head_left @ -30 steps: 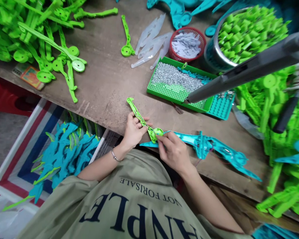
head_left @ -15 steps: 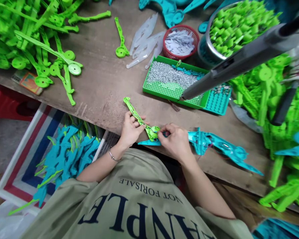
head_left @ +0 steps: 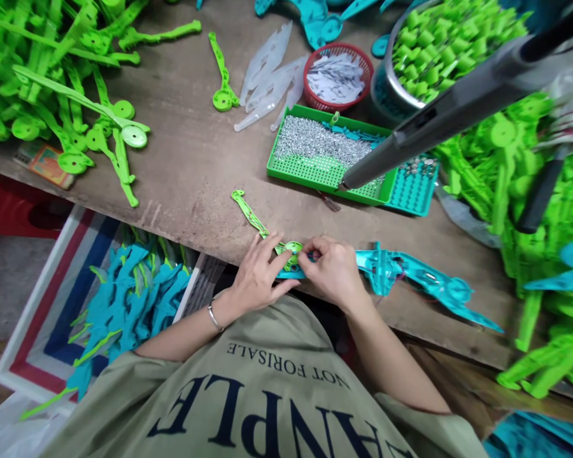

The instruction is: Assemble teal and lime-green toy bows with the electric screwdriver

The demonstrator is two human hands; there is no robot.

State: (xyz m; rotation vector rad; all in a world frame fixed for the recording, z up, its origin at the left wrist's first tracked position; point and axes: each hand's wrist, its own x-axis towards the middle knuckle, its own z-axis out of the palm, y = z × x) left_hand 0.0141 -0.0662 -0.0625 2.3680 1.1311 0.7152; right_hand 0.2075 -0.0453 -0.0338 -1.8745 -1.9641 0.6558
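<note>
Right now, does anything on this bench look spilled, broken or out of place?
Nothing looks broken or spilled. The screws stay inside the green tray. Both the left hand and right hand hold a green arm against a teal piece at the bench edge.

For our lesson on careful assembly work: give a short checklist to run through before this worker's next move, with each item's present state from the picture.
1. Left hand on the green arm piece: ok, fingers lie over it.
2. Right hand at the green round end: ok, fingertips pinch there.
3. Round end seated on the teal toy body: cannot tell, fingers hide the joint.
4. Teal toy body supported by the workbench: ok, though near the edge.
5. Green screw tray stocked: ok, heaped with screws.
6. Hanging screwdriver clear of both hands: ok.
</note>
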